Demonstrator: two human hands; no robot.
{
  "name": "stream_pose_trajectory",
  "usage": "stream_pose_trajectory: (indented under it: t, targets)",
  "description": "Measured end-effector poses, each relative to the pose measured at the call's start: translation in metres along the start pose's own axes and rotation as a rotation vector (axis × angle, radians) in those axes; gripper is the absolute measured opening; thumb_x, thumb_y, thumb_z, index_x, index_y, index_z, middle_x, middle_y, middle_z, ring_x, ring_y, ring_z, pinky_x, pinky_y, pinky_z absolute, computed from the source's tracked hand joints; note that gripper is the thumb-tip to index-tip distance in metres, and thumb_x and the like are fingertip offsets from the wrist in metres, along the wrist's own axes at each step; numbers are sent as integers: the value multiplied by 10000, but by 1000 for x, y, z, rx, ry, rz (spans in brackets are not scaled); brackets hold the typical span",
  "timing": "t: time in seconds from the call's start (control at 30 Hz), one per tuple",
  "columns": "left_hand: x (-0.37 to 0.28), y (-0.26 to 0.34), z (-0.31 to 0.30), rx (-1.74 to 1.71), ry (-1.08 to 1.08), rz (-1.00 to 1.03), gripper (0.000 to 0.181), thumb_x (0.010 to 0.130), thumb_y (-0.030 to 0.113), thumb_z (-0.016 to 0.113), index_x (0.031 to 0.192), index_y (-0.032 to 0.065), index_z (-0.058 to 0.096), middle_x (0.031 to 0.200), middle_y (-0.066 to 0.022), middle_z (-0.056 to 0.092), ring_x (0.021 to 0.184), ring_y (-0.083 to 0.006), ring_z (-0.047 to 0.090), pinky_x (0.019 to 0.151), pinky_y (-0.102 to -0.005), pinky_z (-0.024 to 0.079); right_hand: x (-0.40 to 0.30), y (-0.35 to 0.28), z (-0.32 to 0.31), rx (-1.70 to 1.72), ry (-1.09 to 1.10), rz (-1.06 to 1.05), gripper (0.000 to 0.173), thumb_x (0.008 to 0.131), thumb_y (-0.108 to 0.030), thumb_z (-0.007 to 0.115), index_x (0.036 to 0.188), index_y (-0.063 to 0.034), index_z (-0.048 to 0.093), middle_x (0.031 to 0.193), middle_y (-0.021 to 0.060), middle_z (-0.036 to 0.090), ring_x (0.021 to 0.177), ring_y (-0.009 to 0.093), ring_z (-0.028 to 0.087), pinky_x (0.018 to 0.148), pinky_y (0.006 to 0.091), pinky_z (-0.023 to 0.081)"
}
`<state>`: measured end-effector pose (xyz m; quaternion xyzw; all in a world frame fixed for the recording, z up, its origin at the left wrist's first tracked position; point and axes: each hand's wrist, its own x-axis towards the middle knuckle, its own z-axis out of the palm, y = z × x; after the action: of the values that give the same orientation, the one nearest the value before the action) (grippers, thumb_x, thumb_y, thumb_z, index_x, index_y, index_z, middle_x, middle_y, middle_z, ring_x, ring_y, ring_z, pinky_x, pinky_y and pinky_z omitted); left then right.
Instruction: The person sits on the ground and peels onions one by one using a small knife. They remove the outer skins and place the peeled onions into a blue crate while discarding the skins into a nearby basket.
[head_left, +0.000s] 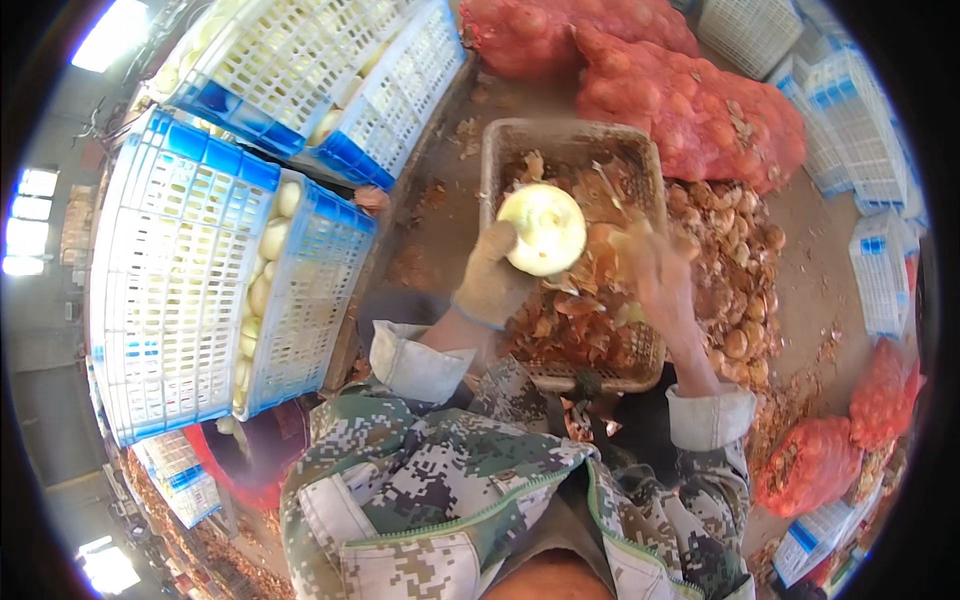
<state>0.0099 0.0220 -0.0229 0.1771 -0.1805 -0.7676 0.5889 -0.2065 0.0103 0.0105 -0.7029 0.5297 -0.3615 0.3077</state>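
My left hand (491, 274), in a tan work glove with a blue cuff edge, is shut on a peeled pale onion (541, 229). The onion is above a brown plastic crate (572, 129) with mesh sides. Loose onion skins (574, 334) lie in the crate. Over the crate's right side is my right hand (660, 277), bare and blurred by motion. A pale patch shows by its fingertips, but whether they hold anything cannot be made out.
Unpeeled onions (739, 315) are heaped right of the crate. Red mesh sacks (675, 105) of onions lie behind it. On the left, white-and-blue plastic crates (180, 277) hold peeled onions. A red bucket (262, 491) stands at lower left. More crates (847, 120) line the right.
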Motion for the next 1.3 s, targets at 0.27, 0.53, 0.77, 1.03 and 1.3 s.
stream_pose_trajectory:
  t: [0.27, 0.53, 0.77, 1.03, 1.3]
  targets:
    - [-25, 33, -7, 47, 79, 180, 618, 851, 244, 590, 1370, -12, 374, 1276, -177, 538, 1176, -289, 551, 1014, -436, 450, 8, -4, 19, -241, -38, -46, 277, 948, -307, 529, 905, -40, 589, 598, 174, 580, 560, 387, 588, 511, 442, 438]
    - [-36, 248, -103, 452, 536, 600, 500, 898, 296, 563, 1278, -11, 454, 1152, -143, 577, 991, -246, 578, 820, -353, 461, 18, 15, 17, -378, -8, -20, 307, 908, -378, 586, 948, -77, 631, 685, 174, 634, 623, 363, 624, 557, 440, 477]
    - [-40, 218, -119, 645, 459, 398, 436, 939, 341, 540, 1198, -10, 525, 1044, -114, 611, 828, -208, 602, 650, -281, 471, 7, 68, 28, -297, -13, -121, 355, 836, -447, 644, 842, -97, 587, 695, 164, 635, 660, 378, 627, 607, 471, 494]
    - [15, 61, 29, 853, 241, 159, 269, 920, 216, 584, 1060, -11, 615, 841, -101, 656, 639, -156, 622, 527, -249, 477, 15, 140, -132, -30, 779, 495, 178, 853, -285, 654, 927, -146, 738, 877, 70, 696, 703, 139, 620, 635, 281, 499]
    - [37, 7, -12, 881, 251, -72, 289, 918, 173, 579, 1114, -39, 594, 877, -116, 658, 661, -168, 644, 536, -250, 517, -74, 298, -113, -481, 706, 1066, 439, 765, -350, 755, 1057, -30, 686, 810, 99, 688, 730, 161, 633, 621, 303, 498]
